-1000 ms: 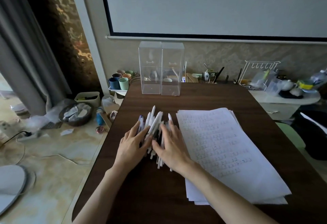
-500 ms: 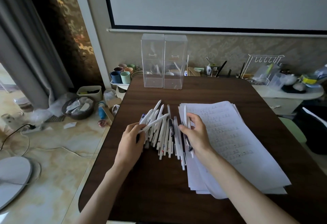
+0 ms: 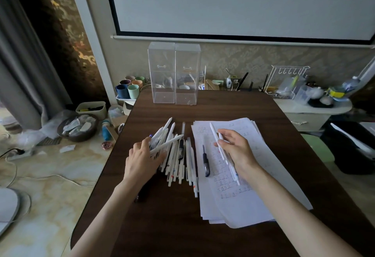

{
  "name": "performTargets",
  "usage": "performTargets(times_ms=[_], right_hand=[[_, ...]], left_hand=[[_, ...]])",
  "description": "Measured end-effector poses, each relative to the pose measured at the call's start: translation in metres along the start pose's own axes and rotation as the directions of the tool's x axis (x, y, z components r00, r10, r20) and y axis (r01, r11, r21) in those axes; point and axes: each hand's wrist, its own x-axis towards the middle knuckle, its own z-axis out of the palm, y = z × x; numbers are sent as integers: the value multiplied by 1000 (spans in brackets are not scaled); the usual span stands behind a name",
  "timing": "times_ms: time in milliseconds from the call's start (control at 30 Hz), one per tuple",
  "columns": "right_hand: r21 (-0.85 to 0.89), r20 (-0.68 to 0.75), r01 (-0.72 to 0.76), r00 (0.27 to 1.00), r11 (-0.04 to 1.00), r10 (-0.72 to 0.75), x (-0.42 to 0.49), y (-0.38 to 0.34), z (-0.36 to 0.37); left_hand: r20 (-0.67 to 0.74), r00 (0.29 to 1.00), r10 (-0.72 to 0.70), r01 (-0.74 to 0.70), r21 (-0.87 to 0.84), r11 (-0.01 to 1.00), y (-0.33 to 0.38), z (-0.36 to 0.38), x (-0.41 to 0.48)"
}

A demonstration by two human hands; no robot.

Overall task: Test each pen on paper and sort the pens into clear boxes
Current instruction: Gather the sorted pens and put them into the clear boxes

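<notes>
The right hand pinches 2 white pens over the paper, long axis pointing away toward the clear boxes, well beyond both hands. The left hand rests on the pen pile; its grip I cannot tell

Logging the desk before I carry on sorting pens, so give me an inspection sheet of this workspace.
Surface: dark wooden table.
Job's things: pen pile left of the paper stack; one dark pen on the paper; two clear boxes upright at far edge.
Clutter: cups and wire rack beyond the table.
Hands: left hand rests on the pen pile; right hand holds white pens.
Cables: white cable on the floor, left.
Surroundings: projection screen, curtain.
</notes>
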Motion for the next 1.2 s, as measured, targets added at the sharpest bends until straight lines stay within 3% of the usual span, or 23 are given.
performTargets(times_ms=[100, 233, 300, 400, 500, 600, 700, 867, 1000, 1200], right_hand=[[-59, -50, -2, 999, 998, -1, 5, -2, -13], [-338, -56, 85, 992, 937, -110, 19, 3, -50], [-563, 21, 159, 984, 811, -178, 22, 10, -67], [-870, 187, 227, 973, 437, -134, 20, 31, -78], [-913, 184, 224, 972, 340, -147, 20, 39, -79], [-926, 210, 282, 938, 252, -278, 20, 38, -73], [-911, 190, 293, 923, 290, -335, 14, 37, -62], [-884, 172, 286, 935, 370, -311, 7, 33, -44], [-857, 182, 319, 922, 405, -341, 5, 30, -31], [-791, 182, 391, 885, 471, -428, 1, 19, -14]], left_hand=[[-23, 999, -25, 26, 50, 998, 1, 1, 1], [-24, 999, -37, 38, 53, 998, 3, 0, 3], [-23, 999, -46, 47, 49, 998, 6, -1, 5], [19, 998, -60, 58, 103, 993, 12, -3, 13], [57, 995, -87, 79, 141, 987, 17, -5, 22], [50, 995, -90, 80, 179, 981, 20, -3, 25], [-1, 997, -78, 76, 261, 962, 26, 2, 24], [-116, 993, 2, 40, 360, 932, 29, 14, 24], [-134, 987, 88, -19, 447, 894, 22, 14, 23], [-134, 982, 131, -74, 368, 927, 23, 7, 21]])
